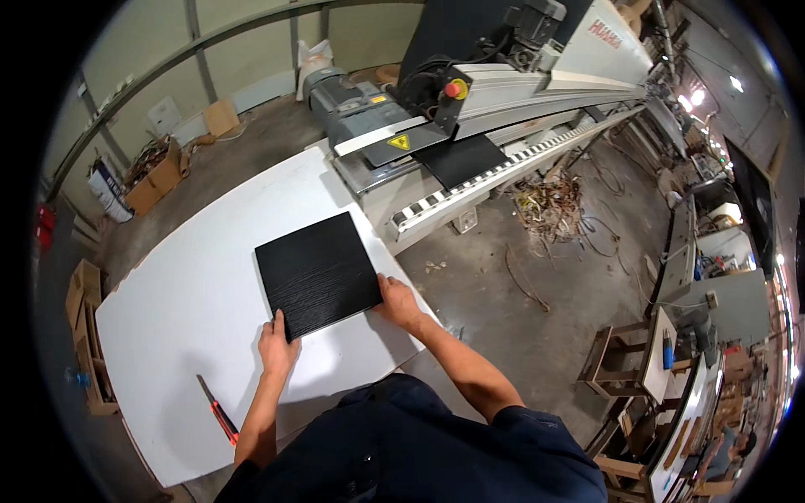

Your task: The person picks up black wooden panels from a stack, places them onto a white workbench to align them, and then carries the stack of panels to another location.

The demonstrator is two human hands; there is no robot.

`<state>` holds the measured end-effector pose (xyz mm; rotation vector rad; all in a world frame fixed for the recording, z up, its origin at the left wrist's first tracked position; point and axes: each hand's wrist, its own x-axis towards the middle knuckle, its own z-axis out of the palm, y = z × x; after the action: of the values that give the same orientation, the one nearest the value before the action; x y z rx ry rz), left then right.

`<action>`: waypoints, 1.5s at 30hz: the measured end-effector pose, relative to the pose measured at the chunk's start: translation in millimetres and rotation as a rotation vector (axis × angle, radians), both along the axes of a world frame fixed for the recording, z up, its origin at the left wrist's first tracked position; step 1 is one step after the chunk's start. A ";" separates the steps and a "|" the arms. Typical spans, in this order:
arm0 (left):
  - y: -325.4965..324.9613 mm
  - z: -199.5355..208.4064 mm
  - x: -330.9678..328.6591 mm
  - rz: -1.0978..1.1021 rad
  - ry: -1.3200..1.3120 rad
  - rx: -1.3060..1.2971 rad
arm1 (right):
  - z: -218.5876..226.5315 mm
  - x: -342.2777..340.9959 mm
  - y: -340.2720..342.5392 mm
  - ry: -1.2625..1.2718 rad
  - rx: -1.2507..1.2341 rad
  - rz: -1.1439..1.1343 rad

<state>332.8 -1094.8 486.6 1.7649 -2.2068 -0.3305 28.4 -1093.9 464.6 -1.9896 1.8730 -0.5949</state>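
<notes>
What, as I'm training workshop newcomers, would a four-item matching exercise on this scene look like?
1. Left hand
2. Right hand
3. Utility knife
4. Emergency-stop button

A. Red and yellow, mounted on the edge-banding machine
B. At the near right corner of the black wood-grain panel
C. Lying on the white tabletop, left of both hands
D. At the panel's near left corner

Pairs: 1-D; 2-B; 3-C; 4-A

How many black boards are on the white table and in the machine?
2. One black board is on the white table, where the left hand and right hand touch it. The second black board is in the machine, partly covered; more might hide inside.
</notes>
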 end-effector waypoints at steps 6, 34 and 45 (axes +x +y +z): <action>-1.3 8.6 3.1 0.002 0.044 0.072 | 7.0 1.0 6.1 -0.049 0.040 -0.008; -29.5 32.5 -78.9 -0.100 0.791 0.235 | 9.3 -2.7 -96.5 -1.722 0.244 -0.553; -42.2 1.7 -49.0 0.341 1.569 0.429 | 40.4 79.9 39.4 -1.233 0.658 -0.059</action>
<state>283.7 -1137.0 488.3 1.1385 -0.7131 -1.4984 108.3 -1054.5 505.0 -0.7701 1.0865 -0.8046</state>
